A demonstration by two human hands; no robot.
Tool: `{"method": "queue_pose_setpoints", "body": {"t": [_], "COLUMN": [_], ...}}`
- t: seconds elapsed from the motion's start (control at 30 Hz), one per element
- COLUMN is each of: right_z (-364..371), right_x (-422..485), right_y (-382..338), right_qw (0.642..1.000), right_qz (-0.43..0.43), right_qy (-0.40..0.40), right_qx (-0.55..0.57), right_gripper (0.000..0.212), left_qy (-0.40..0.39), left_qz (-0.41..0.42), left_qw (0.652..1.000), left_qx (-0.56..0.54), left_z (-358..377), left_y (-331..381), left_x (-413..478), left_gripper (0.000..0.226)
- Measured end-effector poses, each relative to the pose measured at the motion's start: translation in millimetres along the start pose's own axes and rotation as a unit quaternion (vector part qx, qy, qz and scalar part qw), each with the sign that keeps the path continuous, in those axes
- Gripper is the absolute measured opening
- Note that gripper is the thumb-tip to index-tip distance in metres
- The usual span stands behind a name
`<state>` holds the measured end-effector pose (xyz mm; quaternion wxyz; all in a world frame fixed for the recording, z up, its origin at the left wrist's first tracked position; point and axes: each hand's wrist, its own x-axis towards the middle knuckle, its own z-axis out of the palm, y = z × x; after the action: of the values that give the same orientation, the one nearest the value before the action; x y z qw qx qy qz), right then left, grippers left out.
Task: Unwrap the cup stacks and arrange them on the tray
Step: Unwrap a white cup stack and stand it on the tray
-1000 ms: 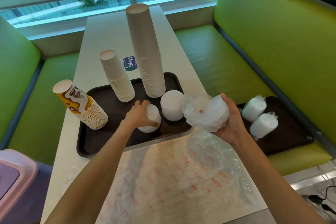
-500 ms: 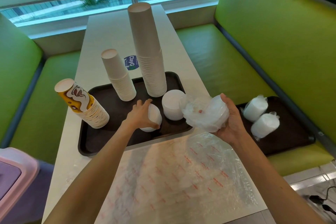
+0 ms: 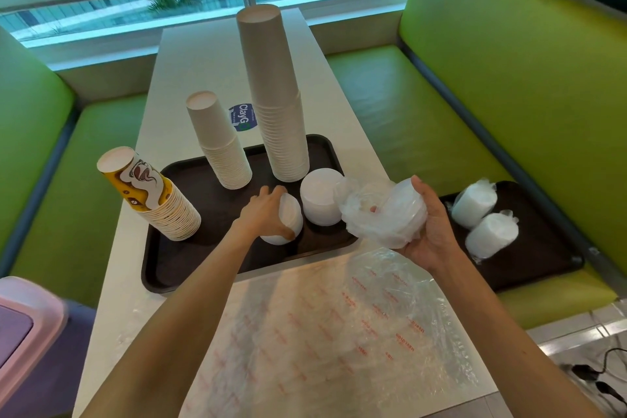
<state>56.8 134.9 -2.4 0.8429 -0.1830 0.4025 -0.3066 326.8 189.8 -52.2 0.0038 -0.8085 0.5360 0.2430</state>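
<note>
Left hand (image 3: pixel 268 214) is gripping a short white cup stack (image 3: pixel 288 226), fingers curling round it, near the tray (image 3: pixel 190 258) front edge. Right hand (image 3: pixel 432 231) is clutching a wrapped stack (image 3: pixel 383 214), probably half-unwrapped, above the tray's front-right corner.

Left hand (image 3: pixel 268 214) grips small white stack (image 3: pixel 288 224) on tray (image 3: pixel 190 268), near front edge. Right hand (image 3: pixel 431 231) holds bagged stack (image 3: pixel 383 214) over tray's front right corner, plastic crumpled loose. Tall stack (image 3: pixel 274 95) at back edge, shorter stack (image 3: pixel 217 142) beside it. Yellow stack (image 3: pixel 149 193) leans at left edge. Two wrapped stacks (image 3: pixel 475 202) lie on second tray (image 3: pixel 543 265), on bench (image 3: pixel 407 119).
</note>
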Motion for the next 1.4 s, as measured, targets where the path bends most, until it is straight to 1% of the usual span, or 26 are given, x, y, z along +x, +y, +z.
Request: {"method": "queue_pose_setpoints", "body": {"t": [0.07,0.13,0.27,0.33,0.47,0.5,0.63,0.7,0.8,0.9,0.97,1.03,1.07,1.1,1.17,1.2,1.23,1.3,1.33,1.4], "right_z": [0,-1,-1,-1,-1,0,0,0,0,-1,0,1,3,5,12,16,21,29,34,42], "right_x": [0,0,1,1,-1,-1,-1,-1,-1,-1,-2,-2,-2,-3,-4,-4,-4,-5,-6,-10], "right_y": [-1,-1,0,0,0,1,1,0,0,0,2,5,7,8,11,13,14,17,18,20], "right_qw": [1.000,1.000,1.000,1.000,1.000,1.000,1.000,1.000,1.000,1.000,1.000,1.000,1.000,1.000,0.999,0.998,0.998,0.996,0.995,0.991], "right_qz": [0.002,0.003,0.002,0.001,0.000,0.001,0.003,0.001,-0.003,0.000,-0.002,-0.006,-0.007,-0.007,0.000,0.002,0.002,-0.007,-0.009,-0.001], "right_qy": [0.002,0.006,0.011,0.015,0.017,0.016,0.018,0.017,0.015,0.017,0.010,-0.009,-0.020,-0.028,-0.048,-0.057,-0.064,-0.082,-0.094,-0.130], "right_qx": [0.002,0.005,0.013,0.012,0.010,0.012,0.015,0.013,0.006,0.007,0.003,0.002,0.002,-0.001,-0.012,-0.020,-0.027,-0.032,-0.031,-0.025], "right_gripper": [0.052,0.056,0.062,0.060,0.049,0.050,0.070,0.069,0.063,0.072,0.074,0.073,0.075,0.076,0.071,0.068,0.065,0.057,0.053,0.048], "left_qy": [-0.006,-0.013,-0.013,-0.014,-0.014,-0.014,-0.014,-0.015,-0.022,-0.021,-0.006,0.031,0.064,0.108,0.216,0.258,0.283,0.294,0.285,0.254], "left_qz": [-0.004,-0.009,-0.012,-0.014,-0.014,-0.014,-0.016,-0.017,-0.023,-0.028,-0.030,-0.021,-0.010,0.007,0.048,0.070,0.094,0.145,0.168,0.199], "left_qw": [1.000,1.000,1.000,1.000,1.000,1.000,1.000,1.000,0.999,0.999,0.999,0.995,0.988,0.975,0.929,0.901,0.875,0.838,0.828,0.821], "left_qx": [-0.002,-0.004,0.008,0.010,0.003,0.003,0.007,0.009,0.007,-0.003,-0.035,-0.096,-0.143,-0.195,-0.298,-0.342,-0.381,-0.436,-0.454,-0.471], "left_z": [0,0,1,1,1,1,2,2,0,-7,-18,-33,-42,-49,-61,-66,-70,-72,-71,-66], "left_y": [0,0,1,0,1,0,0,1,2,2,1,0,1,4,15,23,32,49,56,68], "left_x": [0,0,1,2,2,1,0,0,-2,-7,-16,-28,-36,-44,-61,-70,-78,-94,-101,-111], "left_gripper": [0.106,0.110,0.105,0.103,0.102,0.102,0.104,0.107,0.120,0.133,0.134,0.127,0.119,0.106,0.070,0.052,0.038,0.022,0.019,0.017]}}
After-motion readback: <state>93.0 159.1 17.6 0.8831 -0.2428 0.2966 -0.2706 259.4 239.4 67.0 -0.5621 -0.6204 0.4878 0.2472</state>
